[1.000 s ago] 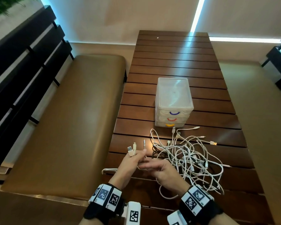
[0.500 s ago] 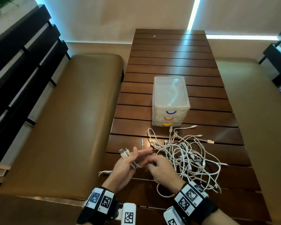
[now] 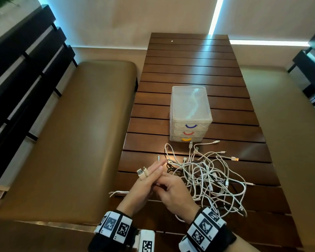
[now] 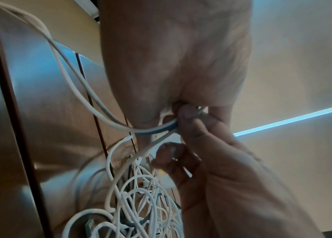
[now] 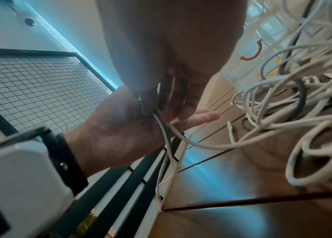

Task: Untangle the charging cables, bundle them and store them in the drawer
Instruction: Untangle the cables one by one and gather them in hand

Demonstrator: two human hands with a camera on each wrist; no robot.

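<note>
A tangle of white charging cables (image 3: 207, 177) lies on the wooden slat table (image 3: 189, 60), just in front of a clear three-drawer box (image 3: 189, 110) whose drawers are closed. My left hand (image 3: 153, 170) is left of the tangle with its fingers stretched out. Two cable plugs (image 3: 141, 172) stick out beside its fingers, pinched there. My right hand (image 3: 161, 184) meets the left palm and pinches a white cable strand (image 4: 156, 128) against it. In the right wrist view two strands (image 5: 165, 133) run down from that pinch. The tangle (image 5: 303, 112) lies beside them.
Brown padded benches flank the table on the left (image 3: 71, 133) and right (image 3: 289, 124). A black slatted backrest (image 3: 25, 70) stands far left. One cable end (image 3: 116, 193) hangs over the table's left edge. The box has blue, red and yellow handles.
My right hand has slid in under the left fingers and closed on a strand at the palm. The left hand with the plugs has sunk slightly toward me.
</note>
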